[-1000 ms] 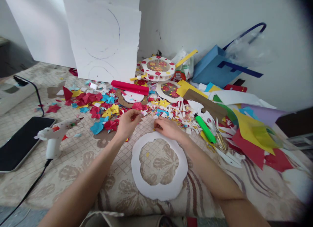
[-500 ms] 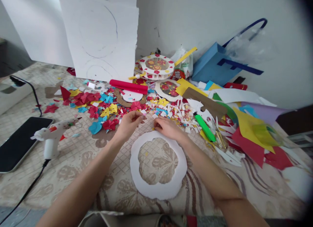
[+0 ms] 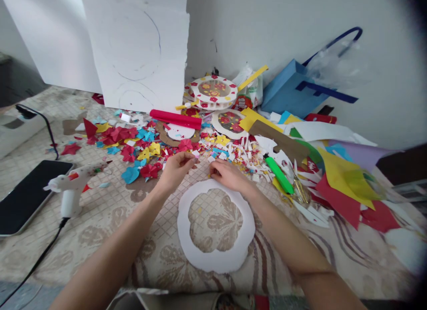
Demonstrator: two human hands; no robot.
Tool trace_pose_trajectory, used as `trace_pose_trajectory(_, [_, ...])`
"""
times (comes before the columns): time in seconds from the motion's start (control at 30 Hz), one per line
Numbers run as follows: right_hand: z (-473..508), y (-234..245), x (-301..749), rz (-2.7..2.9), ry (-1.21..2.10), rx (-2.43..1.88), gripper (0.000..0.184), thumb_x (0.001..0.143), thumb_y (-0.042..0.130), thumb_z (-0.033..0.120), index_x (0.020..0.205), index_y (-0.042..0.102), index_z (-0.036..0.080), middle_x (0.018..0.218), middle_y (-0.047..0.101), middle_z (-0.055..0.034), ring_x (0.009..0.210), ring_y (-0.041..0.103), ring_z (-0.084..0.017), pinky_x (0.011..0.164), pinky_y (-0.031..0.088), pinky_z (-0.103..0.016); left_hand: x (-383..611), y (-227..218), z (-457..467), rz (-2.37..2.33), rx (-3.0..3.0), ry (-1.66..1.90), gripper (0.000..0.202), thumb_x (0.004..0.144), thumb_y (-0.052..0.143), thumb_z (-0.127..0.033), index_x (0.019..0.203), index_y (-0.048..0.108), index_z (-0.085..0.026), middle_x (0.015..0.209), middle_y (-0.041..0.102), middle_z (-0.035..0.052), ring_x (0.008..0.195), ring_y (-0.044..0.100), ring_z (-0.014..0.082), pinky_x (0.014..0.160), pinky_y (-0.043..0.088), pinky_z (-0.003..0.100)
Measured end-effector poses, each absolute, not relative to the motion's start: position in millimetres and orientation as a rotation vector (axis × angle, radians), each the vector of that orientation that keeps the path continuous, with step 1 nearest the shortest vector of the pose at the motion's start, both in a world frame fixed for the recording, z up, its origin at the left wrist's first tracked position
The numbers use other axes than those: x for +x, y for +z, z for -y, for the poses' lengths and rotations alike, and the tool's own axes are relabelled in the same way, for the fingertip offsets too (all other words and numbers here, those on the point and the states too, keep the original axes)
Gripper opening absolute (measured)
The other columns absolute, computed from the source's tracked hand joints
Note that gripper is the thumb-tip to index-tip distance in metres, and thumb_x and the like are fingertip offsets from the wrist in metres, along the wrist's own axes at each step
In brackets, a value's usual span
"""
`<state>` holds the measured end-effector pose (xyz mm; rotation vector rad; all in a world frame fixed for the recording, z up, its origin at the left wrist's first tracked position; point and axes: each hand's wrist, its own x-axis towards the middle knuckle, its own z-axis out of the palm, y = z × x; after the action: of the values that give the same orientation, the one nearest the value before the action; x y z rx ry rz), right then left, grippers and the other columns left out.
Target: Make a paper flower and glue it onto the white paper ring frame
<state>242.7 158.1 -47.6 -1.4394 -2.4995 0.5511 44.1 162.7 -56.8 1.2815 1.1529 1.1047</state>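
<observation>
My left hand (image 3: pixel 176 168) is closed in a pinch, with a small white piece (image 3: pixel 195 154) at its fingertips. Opposite it, my right hand (image 3: pixel 228 173) is also closed, and a second small white square (image 3: pixel 211 159) shows at its fingers. What the two pieces are made of is too small to tell. Just below the hands, a white scalloped ring (image 3: pixel 187 252) lies flat on the patterned cloth (image 3: pixel 100 239); its upper edge is beside my right wrist. Behind the fingers spreads a heap of tiny paper scraps (image 3: pixel 233 150).
Left stand a glue gun (image 3: pixel 70 196) with its cord and a black phone (image 3: pixel 30 194). Paper flowers (image 3: pixel 128 152) lie beyond. On the right are a green cutter (image 3: pixel 280 174), scissors (image 3: pixel 300 190) and coloured sheets (image 3: pixel 350 176). A decorated round lantern (image 3: pixel 215 90) sits behind.
Both hands keep nearly the same place and pinch. Only a slight shift of the whole view is visible.
</observation>
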Motion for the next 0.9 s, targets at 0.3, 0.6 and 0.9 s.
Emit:
trace_pose_trajectory(0.3, [-163,-45,246,1.907,1.098,-1.278,0.021,0.078,0.050,0.015,0.098,0.057,0.017,0.081,0.062,-0.0013,0.068,0.060,-0.012,0.063,0.046,-0.025,45,-55,-160,-1.152,1.267,1.111,0.021,0.073,0.065,-0.034,0.081,0.062,-0.015,0.077,0.070,0.0061,0.064,0.064,0.0142,0.052,0.040,0.022])
trace_pose_trajectory(0.6, [-165,-36,251,1.647,1.242,-1.299,0.010,0.076,0.054,0.024,0.084,0.055,0.018,0.066,0.058,0.0024,0.054,0.056,-0.009,0.047,0.041,-0.019,42,-51,-162,-1.175,1.250,1.143,0.024,0.072,0.067,-0.037,0.080,0.061,-0.016,0.076,0.070,0.0058,0.062,0.062,0.0134,0.051,0.040,0.022])
trace_pose_trajectory(0.9, [-168,-50,256,1.775,1.050,-1.339,0.008,0.077,0.053,0.022,0.083,0.057,0.018,0.073,0.063,-0.0003,0.059,0.058,-0.012,0.052,0.044,-0.023,34,-46,-167,-1.196,1.196,1.207,0.033,0.067,0.071,-0.045,0.078,0.062,-0.015,0.066,0.065,0.0022,0.058,0.057,0.0124,0.054,0.043,0.024])
